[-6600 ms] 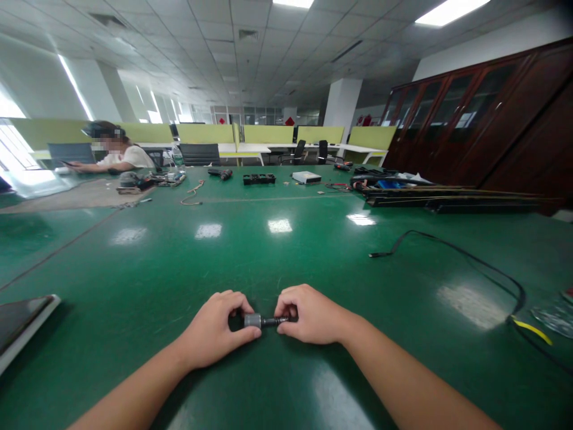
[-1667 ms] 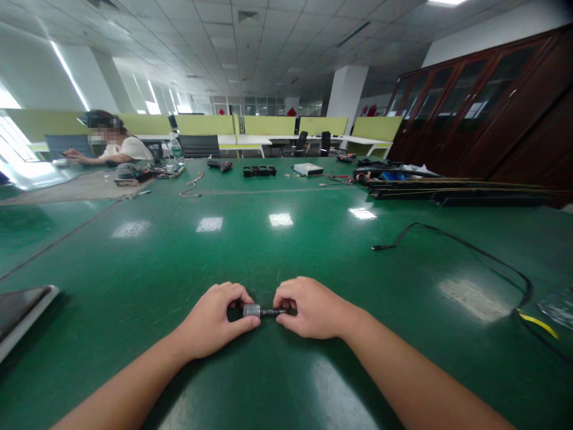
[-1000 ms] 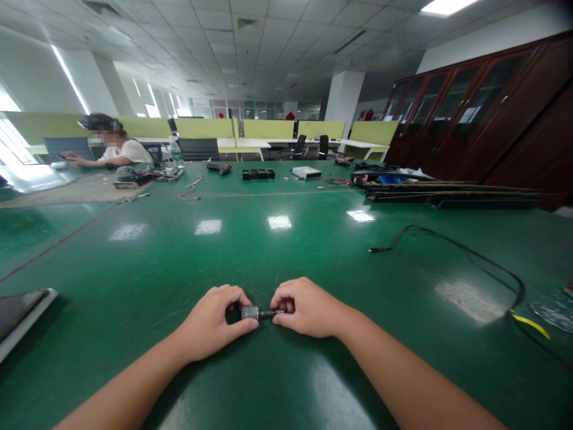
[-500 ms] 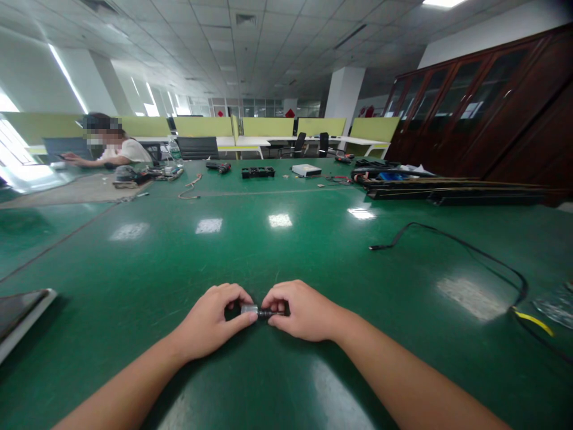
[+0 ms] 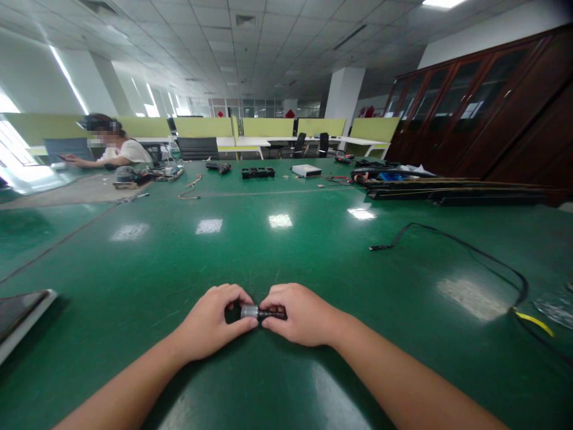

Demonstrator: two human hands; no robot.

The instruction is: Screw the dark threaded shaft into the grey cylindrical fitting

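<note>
My left hand [image 5: 210, 325] and my right hand [image 5: 299, 313] rest close together on the green table [image 5: 277, 251], both closed on one small part. It is a silver metal cylinder [image 5: 249, 311] with a thin dark shaft [image 5: 267, 313] sticking out to the right. The left thumb and fingers pinch the silver cylinder. The right fingertips pinch the dark shaft, hiding its far end.
A black cable [image 5: 452, 245] with a yellow tip [image 5: 535, 322] curves across the right side. A flat dark device [image 5: 22, 313] lies at the left edge. Tools, a black tray [image 5: 258, 172] and long black bars [image 5: 447, 194] sit at the far side, where another person [image 5: 111, 149] sits.
My right hand has slid left along the shaft toward the left hand, so less of the dark shaft shows between them. The left hand has stayed put.
</note>
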